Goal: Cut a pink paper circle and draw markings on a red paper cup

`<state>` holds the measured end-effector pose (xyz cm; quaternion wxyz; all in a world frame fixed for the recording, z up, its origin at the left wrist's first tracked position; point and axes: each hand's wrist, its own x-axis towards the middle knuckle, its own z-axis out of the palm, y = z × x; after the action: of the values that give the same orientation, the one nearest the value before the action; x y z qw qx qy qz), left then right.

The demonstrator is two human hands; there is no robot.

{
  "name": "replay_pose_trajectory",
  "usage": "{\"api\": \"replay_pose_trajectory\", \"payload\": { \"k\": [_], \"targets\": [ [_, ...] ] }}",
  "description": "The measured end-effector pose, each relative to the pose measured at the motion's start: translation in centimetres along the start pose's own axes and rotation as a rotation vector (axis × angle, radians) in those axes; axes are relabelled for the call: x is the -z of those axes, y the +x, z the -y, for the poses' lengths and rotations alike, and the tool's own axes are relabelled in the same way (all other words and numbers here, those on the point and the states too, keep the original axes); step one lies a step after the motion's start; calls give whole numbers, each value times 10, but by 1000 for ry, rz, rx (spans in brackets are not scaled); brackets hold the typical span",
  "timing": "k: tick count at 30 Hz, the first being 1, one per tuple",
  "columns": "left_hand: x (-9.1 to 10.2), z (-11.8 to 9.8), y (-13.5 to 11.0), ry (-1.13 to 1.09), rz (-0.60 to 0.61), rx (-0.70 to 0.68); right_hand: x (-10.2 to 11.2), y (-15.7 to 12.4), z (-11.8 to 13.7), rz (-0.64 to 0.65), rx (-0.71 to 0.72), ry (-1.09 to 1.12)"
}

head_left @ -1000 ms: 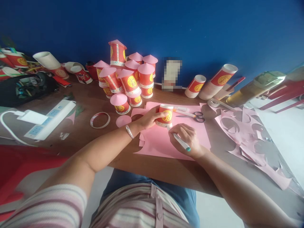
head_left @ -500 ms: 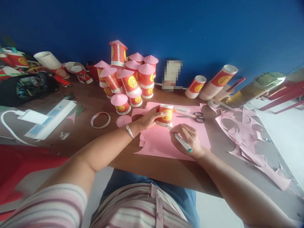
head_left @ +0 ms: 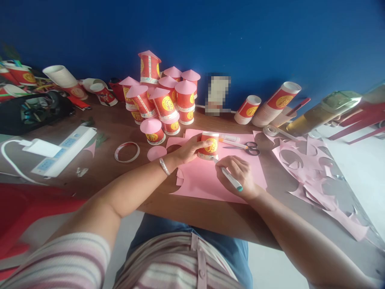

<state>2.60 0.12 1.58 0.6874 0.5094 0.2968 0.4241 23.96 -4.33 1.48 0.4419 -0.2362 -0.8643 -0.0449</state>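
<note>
My left hand (head_left: 188, 149) grips a red paper cup (head_left: 210, 145) that stands upside down on a pink paper sheet (head_left: 204, 180). Its fingers wrap the cup's left side. My right hand (head_left: 237, 173) is closed round a white pen with a teal end (head_left: 231, 179). The pen's tip touches the paper at the base of the cup. A cut pink paper circle (head_left: 157, 153) lies just left of my left wrist.
Behind the sheet stands a cluster of red cups with pink cone lids (head_left: 164, 100). Scissors (head_left: 249, 147), a tape roll (head_left: 127, 152), a power strip (head_left: 64, 150), lying cup stacks (head_left: 275, 103) and pink paper offcuts (head_left: 313, 172) surround the sheet on the wooden table (head_left: 120, 132).
My right hand with the pen has shifted slightly along the cup's base. The left hand and cup stay in place.
</note>
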Motion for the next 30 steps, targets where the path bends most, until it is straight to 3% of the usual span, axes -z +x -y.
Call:
{"api": "replay_pose_trajectory", "payload": {
  "k": [30],
  "targets": [
    [1, 6, 2, -36, 21, -3, 0, 2, 4, 19, 33, 31]
  ]
}}
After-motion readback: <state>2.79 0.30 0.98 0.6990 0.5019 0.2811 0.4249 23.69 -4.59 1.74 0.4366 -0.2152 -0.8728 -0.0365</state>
